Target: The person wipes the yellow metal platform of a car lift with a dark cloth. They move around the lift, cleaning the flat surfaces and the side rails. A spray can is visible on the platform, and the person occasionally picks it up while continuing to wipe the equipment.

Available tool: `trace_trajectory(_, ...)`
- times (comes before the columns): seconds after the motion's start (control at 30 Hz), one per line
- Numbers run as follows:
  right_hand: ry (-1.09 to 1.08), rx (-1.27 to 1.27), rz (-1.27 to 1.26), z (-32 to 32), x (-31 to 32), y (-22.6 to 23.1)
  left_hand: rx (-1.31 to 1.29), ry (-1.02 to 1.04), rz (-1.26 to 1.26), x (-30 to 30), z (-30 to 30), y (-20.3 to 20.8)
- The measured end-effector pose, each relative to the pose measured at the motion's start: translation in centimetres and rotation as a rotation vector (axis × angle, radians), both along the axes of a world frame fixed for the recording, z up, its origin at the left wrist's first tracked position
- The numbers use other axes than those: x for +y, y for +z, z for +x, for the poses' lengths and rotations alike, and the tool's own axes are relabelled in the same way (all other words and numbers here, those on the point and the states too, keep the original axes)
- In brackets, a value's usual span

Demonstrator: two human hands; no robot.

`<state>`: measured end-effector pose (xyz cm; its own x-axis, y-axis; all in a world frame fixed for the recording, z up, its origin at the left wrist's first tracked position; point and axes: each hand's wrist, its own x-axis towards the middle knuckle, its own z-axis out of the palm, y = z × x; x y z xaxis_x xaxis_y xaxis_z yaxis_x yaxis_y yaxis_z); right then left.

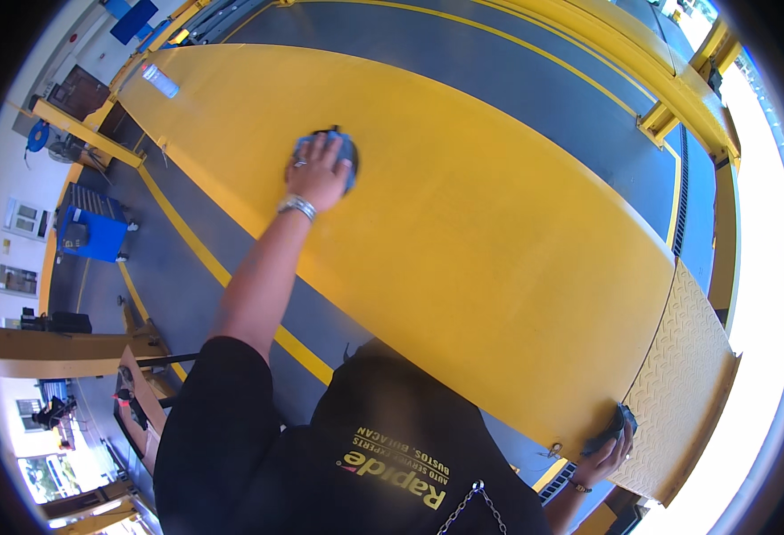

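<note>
A long yellow lift platform (pixel 490 259) stretches across the view in front of me. My left hand (pixel 319 176) reaches out to its middle, fingers spread over a bunched blue-grey cloth (pixel 349 159) that it holds against the surface. At the platform's near right edge, my right hand (pixel 613 455) is closed around a dark cloth (pixel 621 417), beside the seam with the tread-plate ramp (pixel 686 383). The palms and the undersides of both cloths are hidden. A clear bottle with a blue label (pixel 160 80) is at the far left end of the platform.
Yellow lift beams and a post (pixel 655 120) run behind the platform at the far right. On the grey floor to the left is a blue tool cart (pixel 98 223). A beige beam (pixel 53 350) lies at the lower left. A small metal fitting (pixel 554 448) sticks out at the platform's near edge.
</note>
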<state>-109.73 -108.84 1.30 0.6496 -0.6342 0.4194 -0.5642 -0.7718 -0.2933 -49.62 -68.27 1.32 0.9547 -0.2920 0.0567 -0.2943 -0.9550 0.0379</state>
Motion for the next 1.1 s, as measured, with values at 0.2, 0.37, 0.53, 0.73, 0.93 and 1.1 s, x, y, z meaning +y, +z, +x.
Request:
trace_trajectory(0.2,-0.01,-0.001,0.021,0.6,0.1,-0.2,0.136,0.309,0.008,-5.1,3.9,1.1)
trace_trajectory(0.37,-0.002,-0.013,0.004,0.5,-0.1,0.3,0.154,-0.912,-0.174,-27.4,-22.0,-0.2)
trace_trajectory(0.53,-0.012,-0.018,0.025,0.7,-0.5,-0.2,0.351,-1.317,-0.222,-30.2,-31.1,0.1)
trace_trajectory(0.73,-0.003,-0.019,-0.031,-0.4,-0.2,0.0,0.056,-0.751,-0.051,-20.2,-8.6,0.8)
trace_trajectory(0.93,-0.027,-0.037,-0.042,-0.2,-0.1,-0.9,0.103,0.232,0.033,7.1,13.6,-0.1)
trace_trajectory(1.1,-0.205,-0.106,0.056,-0.1,0.6,-1.5,0.084,0.163,0.097,-1.6,14.9,0.3)
